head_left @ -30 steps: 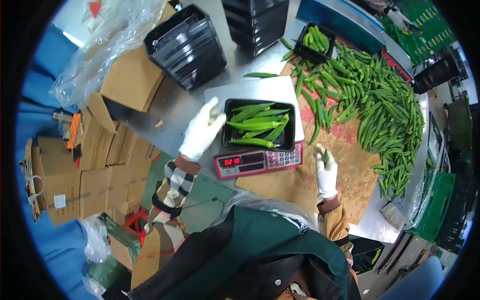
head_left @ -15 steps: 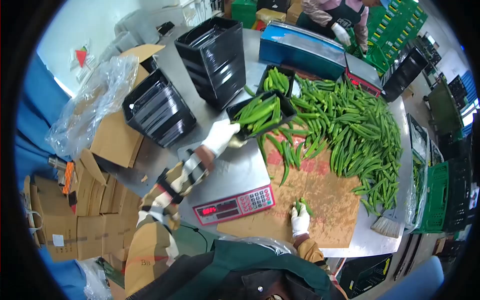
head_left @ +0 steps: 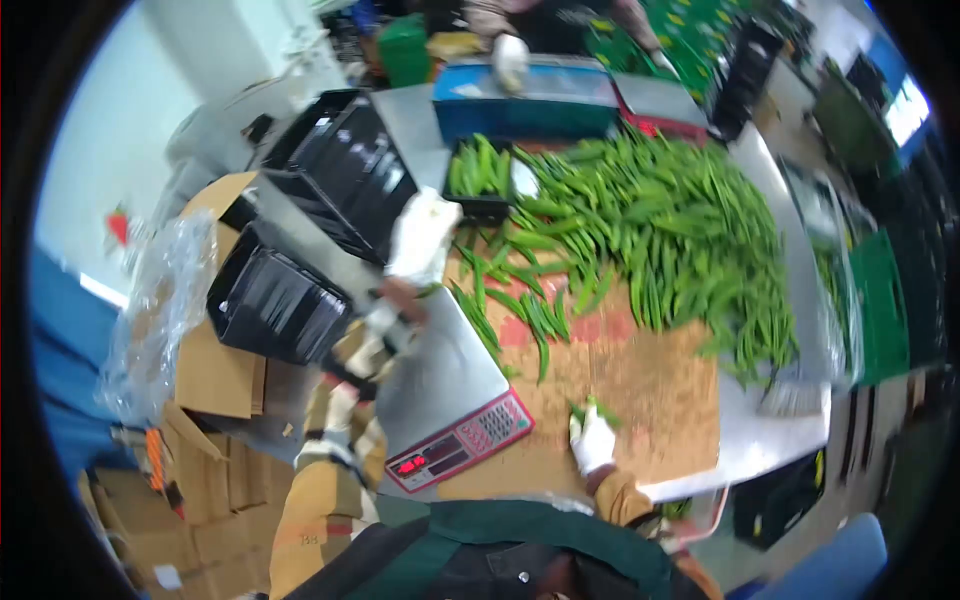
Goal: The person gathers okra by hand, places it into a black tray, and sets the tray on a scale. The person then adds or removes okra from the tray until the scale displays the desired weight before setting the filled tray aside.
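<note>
My left hand (head_left: 425, 235), in a white glove, is over the upper end of the scale's metal plate (head_left: 440, 350). It lies between a stack of black trays (head_left: 345, 170) and a black tray (head_left: 490, 208) filled with okra. Motion smears its fingers, so I cannot see whether they touch the tray. My right hand (head_left: 592, 443), also gloved in white, is closed around a few okra pods (head_left: 600, 410) low over the cardboard sheet (head_left: 650, 400). A big heap of okra (head_left: 660, 220) covers the sheet's far part, with loose pods (head_left: 535, 320) at its near edge.
A second stack of black trays (head_left: 275, 300) stands by an opened carton (head_left: 215, 370) at left. Behind the okra are a blue box-like unit (head_left: 530, 100) and another scale (head_left: 660, 105). A brush (head_left: 790, 398) lies at the right edge. Across the table works another person (head_left: 510, 60).
My left hand no longer visibly grips the okra-filled tray it held; only one filled tray shows now. My right hand still holds its pods. The whole view has shifted and blurred.
</note>
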